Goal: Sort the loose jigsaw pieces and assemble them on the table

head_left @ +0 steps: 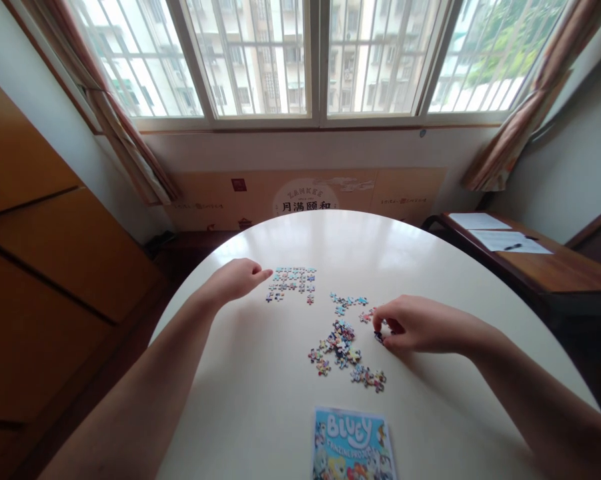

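My left hand (237, 277) is closed in a loose fist, its extended digit at the left edge of several puzzle pieces laid out in rows (293, 277). Nothing shows in its curled fingers. My right hand (415, 323) pinches a dark puzzle piece (379, 337) between thumb and fingertips, low over the table; the fingers hide part of it. Beside that hand are a few reddish pieces (365, 317). Left of them, a heap of mixed loose pieces (341, 339) lies mid-table, with light-blue pieces (347, 301) above it and another small cluster (369, 378) below.
A blue picture card reading "Bluey" (353, 443) lies at the near side of the round white table (250, 400). To the right stands a wooden desk (575, 263) with papers (510, 241) and a pen. Behind the table are a printed board (405, 190) and barred windows.
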Tool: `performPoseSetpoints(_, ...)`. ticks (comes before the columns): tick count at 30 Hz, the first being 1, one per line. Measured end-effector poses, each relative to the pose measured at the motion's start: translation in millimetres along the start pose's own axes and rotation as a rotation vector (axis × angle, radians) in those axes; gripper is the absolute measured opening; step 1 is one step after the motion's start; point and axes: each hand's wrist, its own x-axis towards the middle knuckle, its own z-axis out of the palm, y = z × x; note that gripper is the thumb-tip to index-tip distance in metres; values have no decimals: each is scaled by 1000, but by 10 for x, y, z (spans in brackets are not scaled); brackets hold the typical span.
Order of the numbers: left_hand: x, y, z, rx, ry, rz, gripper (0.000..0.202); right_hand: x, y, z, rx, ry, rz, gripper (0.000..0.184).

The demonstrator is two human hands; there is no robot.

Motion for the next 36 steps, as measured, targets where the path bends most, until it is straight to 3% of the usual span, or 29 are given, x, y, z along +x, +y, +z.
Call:
performPoseSetpoints(5,-70,58,-30,-51,121,3,51,-28,-33,16,40,-65,-8,9)
performPoseSetpoints(11,-156,158,-77,-55,217,84,51,-67,-110,-38,212,-199,-55,10)
performPoseSetpoints(13,-218,258,-70,-52,251,164,51,-50,-131,-50,278,-145,-97,9)
performPoseSetpoints(16,-357,502,26,-115,300,357,47,22,-175,-1,347,78,-121,10)
performPoseSetpoints(19,-522,793,211,-315,229,566,26,114,-252,118,380,334,-124,7)
performPoseSetpoints(22,-656,1005,378,-501,154,678,16,174,-340,236,412,470,-146,9)
performPoseSetpoints(26,-718,1086,448,-688,101,698,8,209,-406,321,416,552,-160,9)
performPoseSetpoints(31,-702,1076,456,-746,70,705,6,231,-434,360,392,592,-170,9)
performPoseSetpoints(36,-617,1012,454,-712,80,712,10,181,-305,219,279,590,-239,11)
